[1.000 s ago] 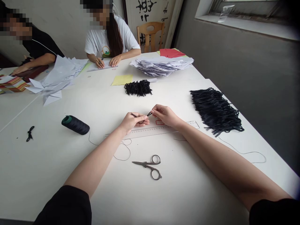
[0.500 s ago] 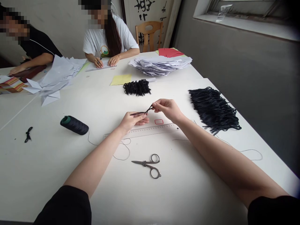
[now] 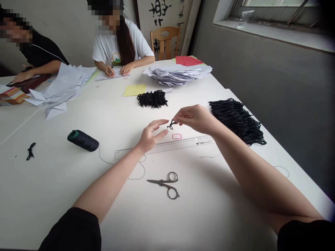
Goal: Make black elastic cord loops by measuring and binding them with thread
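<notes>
a: what is seen, from the largest down?
b: a white table [image 3: 117,223] is seen under everything. on it, to the right, a large bundle of black cords [image 3: 235,120] is partly covered by the right forearm.
a: and nearer the middle?
b: a clear ruler [image 3: 183,142] is laid crosswise, its right end angled slightly away from the wearer. part of it is hidden by the left arm.
a: how are the hands held?
b: both are raised over the table. by the right hand [image 3: 196,118], a small looped black cord [image 3: 171,124] is pinched at the fingertips. the left hand [image 3: 153,136] is held open, its thumb and forefinger spread towards the cord; no grip is shown there.
a: which way is the cord turned?
b: its long axis is slanted from the right fingertips down and leftward, so its loose end is pointed into the left hand's gap. it is placed between the hands, with the right one nearer, being in contact. whether the left fingertips are brushed by it cannot be told.
</notes>
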Available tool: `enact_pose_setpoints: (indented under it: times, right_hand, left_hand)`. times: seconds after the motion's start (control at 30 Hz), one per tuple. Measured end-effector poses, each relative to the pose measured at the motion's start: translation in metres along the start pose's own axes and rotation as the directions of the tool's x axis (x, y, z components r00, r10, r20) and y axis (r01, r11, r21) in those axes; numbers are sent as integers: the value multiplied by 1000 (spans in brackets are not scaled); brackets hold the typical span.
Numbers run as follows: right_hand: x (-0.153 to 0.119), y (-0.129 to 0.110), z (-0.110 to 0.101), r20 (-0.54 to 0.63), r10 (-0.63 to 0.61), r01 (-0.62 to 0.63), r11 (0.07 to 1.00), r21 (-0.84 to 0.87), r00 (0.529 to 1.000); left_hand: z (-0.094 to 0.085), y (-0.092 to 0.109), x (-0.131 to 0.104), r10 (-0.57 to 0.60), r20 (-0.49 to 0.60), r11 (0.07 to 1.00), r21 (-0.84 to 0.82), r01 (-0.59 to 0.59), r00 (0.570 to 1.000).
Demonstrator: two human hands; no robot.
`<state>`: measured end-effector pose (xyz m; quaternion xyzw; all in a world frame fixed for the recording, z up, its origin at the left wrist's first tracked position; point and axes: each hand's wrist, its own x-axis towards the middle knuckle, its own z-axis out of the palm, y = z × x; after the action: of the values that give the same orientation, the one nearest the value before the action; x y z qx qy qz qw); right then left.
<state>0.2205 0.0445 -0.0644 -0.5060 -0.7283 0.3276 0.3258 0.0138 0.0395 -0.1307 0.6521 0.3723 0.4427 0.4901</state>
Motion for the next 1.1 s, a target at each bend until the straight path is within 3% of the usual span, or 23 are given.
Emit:
enact_pose_setpoints:
  times: [0.1, 0.23, 0.4, 0.6, 0.87, 1.0, 1.1]
  right_hand:
    - [-4, -8, 9, 56, -18, 16, 999, 48, 998]
    - [-6, -11, 11, 19, -28, 27, 999, 47, 999]
    - [-6, -15, 1, -72, -11, 13, 999, 35, 997]
    - [-12, -23, -15, -135, -15, 13, 1000, -14, 991]
    - [-27, -26, -52, -238, 60, -73, 996, -46, 969]
    - [-39, -22, -83, -379, 91, -111, 993, -31, 921]
    - [-47, -15, -106, -467, 166, -242, 964, -106, 868]
  left_hand:
    - [11, 5, -4, -52, 37, 996, -64, 54, 998]
    - [15, 7, -6, -167, 27, 978, -124, 169, 986]
    - [11, 3, -6, -211, 73, 948, -225, 223, 975]
    - [8, -3, -5, -236, 102, 956, -156, 250, 966]
    - [2, -10, -2, -286, 203, 950, -69, 305, 937]
    - [1, -12, 0, -285, 221, 952, -45, 302, 933]
    - [2, -13, 1, -281, 212, 952, -58, 299, 936]
